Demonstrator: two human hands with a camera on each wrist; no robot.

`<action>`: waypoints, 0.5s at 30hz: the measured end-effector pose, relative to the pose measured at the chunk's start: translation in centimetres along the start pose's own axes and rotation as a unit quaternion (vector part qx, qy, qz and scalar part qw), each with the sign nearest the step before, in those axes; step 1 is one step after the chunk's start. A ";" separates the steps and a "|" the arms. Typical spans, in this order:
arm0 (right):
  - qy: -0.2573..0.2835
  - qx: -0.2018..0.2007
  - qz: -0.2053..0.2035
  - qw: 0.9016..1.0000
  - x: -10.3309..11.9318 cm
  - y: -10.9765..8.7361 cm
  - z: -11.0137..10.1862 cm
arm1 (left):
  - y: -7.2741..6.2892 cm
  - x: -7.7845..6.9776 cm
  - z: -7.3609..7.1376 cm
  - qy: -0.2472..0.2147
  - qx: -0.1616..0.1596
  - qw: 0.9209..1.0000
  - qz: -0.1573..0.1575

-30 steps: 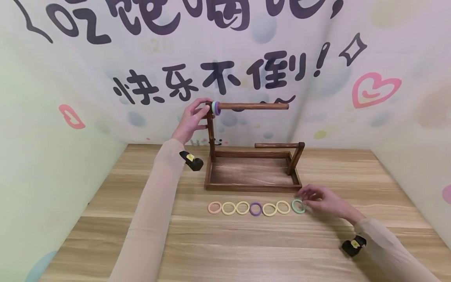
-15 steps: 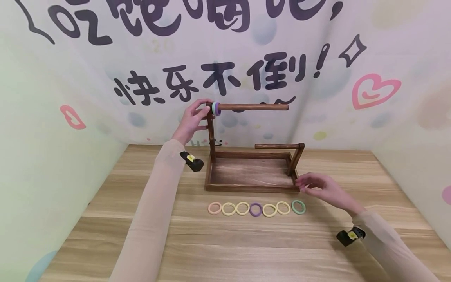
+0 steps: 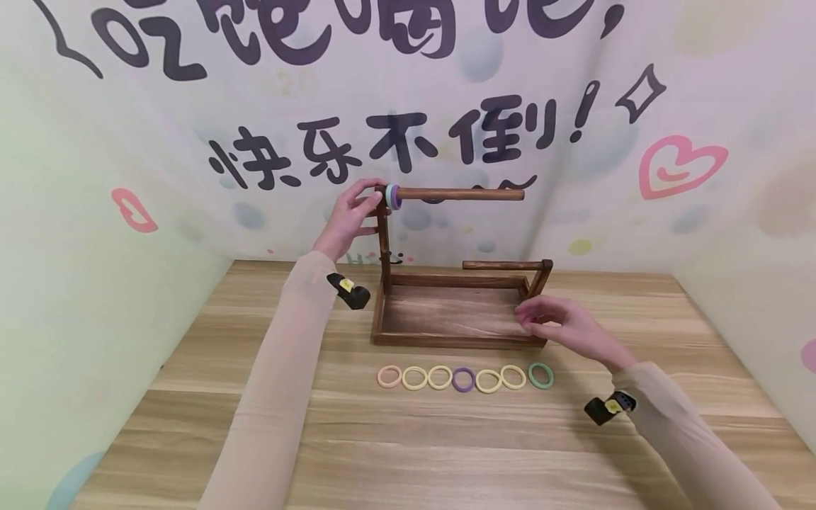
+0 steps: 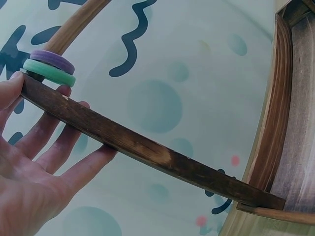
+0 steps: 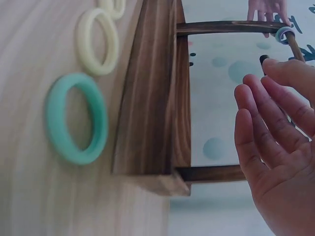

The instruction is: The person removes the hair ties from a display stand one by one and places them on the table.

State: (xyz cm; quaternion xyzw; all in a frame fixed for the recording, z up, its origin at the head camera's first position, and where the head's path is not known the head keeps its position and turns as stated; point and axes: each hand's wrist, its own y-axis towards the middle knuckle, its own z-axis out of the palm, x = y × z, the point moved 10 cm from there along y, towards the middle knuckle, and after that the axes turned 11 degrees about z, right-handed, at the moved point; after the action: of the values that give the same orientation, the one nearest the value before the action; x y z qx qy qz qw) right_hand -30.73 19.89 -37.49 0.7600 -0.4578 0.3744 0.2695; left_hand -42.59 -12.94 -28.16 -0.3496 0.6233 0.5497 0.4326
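Observation:
A dark wooden rack has a tray base (image 3: 459, 341), a tall left post (image 3: 384, 244) and a long upper bar (image 3: 465, 193). My left hand (image 3: 347, 221) grips the top of that post, thumb at the near side and fingers behind. A purple ring (image 4: 53, 61) and a mint green ring (image 4: 49, 73) hang on the bar against the post. Over the tray's right front corner hovers my right hand (image 3: 567, 326), holding nothing; its fingers are loosely bent in the right wrist view. A green ring (image 5: 76, 118) lies on the table below it.
In front of the tray runs a row of rings: a pink ring (image 3: 389, 376), several pale yellow ones, a purple ring (image 3: 463, 379) and the green one. A shorter bar (image 3: 500, 265) juts left from the right post (image 3: 538, 280). A printed cloth (image 3: 408, 92) hangs behind.
My right hand has moved up and left, away from beside the green ring to over the tray's right front corner. The left hand has stayed on the post, and the rings lie as before.

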 end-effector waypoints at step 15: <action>0.036 -0.003 -0.020 0.999 3.0 3.0 0.8 | 0.0 0.2 -0.1 -0.004 -0.007 1.000 -0.009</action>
State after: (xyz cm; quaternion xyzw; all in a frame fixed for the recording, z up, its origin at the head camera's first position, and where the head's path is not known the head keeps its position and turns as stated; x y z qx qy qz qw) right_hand -32.29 16.50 -35.26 0.7539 -0.4337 0.3952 0.2955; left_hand -42.66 -13.01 -28.33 -0.3558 0.6147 0.5514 0.4377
